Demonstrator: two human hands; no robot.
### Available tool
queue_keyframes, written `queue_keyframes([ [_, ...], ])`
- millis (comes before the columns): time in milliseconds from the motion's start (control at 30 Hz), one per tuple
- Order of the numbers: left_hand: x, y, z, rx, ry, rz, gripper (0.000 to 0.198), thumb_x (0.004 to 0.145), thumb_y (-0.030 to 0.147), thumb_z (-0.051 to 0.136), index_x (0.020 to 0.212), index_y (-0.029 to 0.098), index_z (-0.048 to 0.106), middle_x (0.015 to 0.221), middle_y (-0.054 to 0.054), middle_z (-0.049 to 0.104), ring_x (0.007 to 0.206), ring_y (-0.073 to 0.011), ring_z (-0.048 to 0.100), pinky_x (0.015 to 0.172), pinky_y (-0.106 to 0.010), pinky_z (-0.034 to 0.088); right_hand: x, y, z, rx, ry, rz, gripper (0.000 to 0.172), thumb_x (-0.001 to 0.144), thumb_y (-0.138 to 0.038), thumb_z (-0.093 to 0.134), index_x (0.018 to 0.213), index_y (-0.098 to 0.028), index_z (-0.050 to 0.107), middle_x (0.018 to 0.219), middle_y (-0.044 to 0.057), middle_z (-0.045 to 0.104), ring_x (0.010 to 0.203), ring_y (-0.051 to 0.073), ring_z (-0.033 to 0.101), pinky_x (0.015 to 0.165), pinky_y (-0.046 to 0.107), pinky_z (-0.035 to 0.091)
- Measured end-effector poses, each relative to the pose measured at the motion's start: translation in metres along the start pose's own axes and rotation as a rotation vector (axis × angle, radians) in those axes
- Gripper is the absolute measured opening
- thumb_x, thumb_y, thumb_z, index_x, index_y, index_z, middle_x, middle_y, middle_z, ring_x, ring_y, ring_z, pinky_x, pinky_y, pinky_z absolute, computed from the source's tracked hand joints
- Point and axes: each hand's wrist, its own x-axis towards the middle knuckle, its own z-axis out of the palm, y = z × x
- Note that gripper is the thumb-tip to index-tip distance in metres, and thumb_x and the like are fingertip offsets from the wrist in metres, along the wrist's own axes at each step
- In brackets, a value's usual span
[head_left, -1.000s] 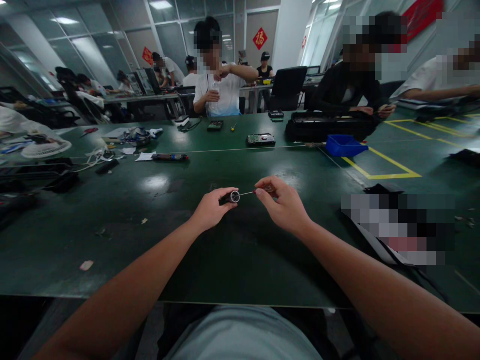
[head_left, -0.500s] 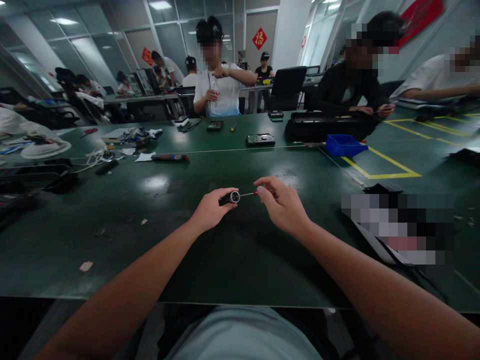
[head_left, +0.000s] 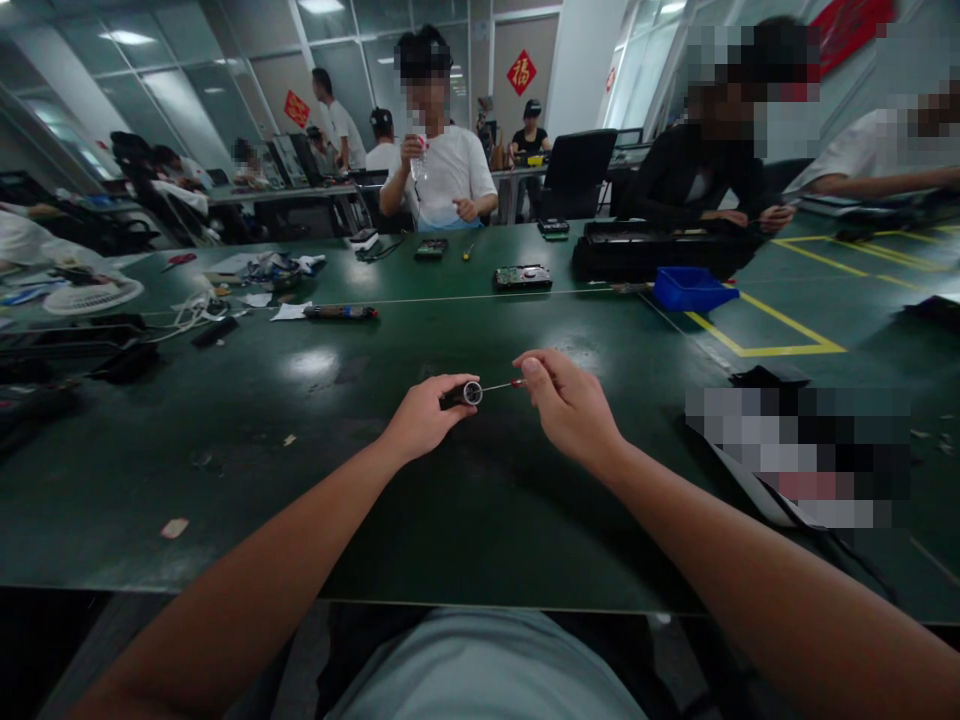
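My left hand (head_left: pixel 421 415) is closed around a small black cylindrical part (head_left: pixel 462 394) whose silver round end faces right. My right hand (head_left: pixel 571 408) pinches a thin screwdriver (head_left: pixel 501 384) with a red handle, and its metal shaft points left into the silver end of the part. Both hands hover just above the dark green table (head_left: pixel 465 500), near its middle in front of me.
A blue bin (head_left: pixel 691 289) and a long black device (head_left: pixel 645 250) lie far right. A hard drive (head_left: pixel 522 277), a dark tool (head_left: pixel 340 313), cables and papers (head_left: pixel 255 275) lie further back. People sit across the table and at the right.
My hands have stayed almost still; the right fingers shifted slightly on the screwdriver handle. The person opposite raised a bottle with one hand and lowered the other arm.
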Motion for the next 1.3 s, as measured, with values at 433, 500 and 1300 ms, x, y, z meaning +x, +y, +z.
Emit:
queue_keyframes([
  [433,0.0,-0.002,-0.001,-0.038,0.011,0.043,0.044,0.084,0.02,0.072,0.127,0.024,0.066,0.125,-0.005,0.069,0.117,-0.022,0.062,0.109,-0.042,0.041,0.006,0.008,0.009,0.506,0.045,0.161,0.024,0.093,-0.042,0.057,0.093,-0.019,0.064,0.083,0.004,0.068,0.075,0.018,0.065,0.074,0.036,0.053],
  [500,0.0,-0.004,0.0,-0.069,-0.012,0.077,0.045,0.083,0.021,0.073,0.127,0.025,0.066,0.125,-0.005,0.069,0.117,-0.0219,0.062,0.109,-0.042,0.04,0.008,0.012,0.011,0.607,0.091,0.238,0.027,0.091,-0.046,0.059,0.091,-0.019,0.065,0.08,0.003,0.066,0.072,0.017,0.064,0.071,0.035,0.054],
  [1300,-0.002,0.0,-0.001,0.035,0.002,0.059,0.046,0.084,0.025,0.073,0.129,0.028,0.065,0.123,-0.004,0.07,0.113,-0.0237,0.063,0.103,-0.042,0.045,0.006,0.002,0.004,0.298,0.095,0.124,0.022,0.096,-0.04,0.052,0.093,-0.02,0.061,0.08,0.003,0.07,0.071,0.016,0.065,0.067,0.032,0.051],
])
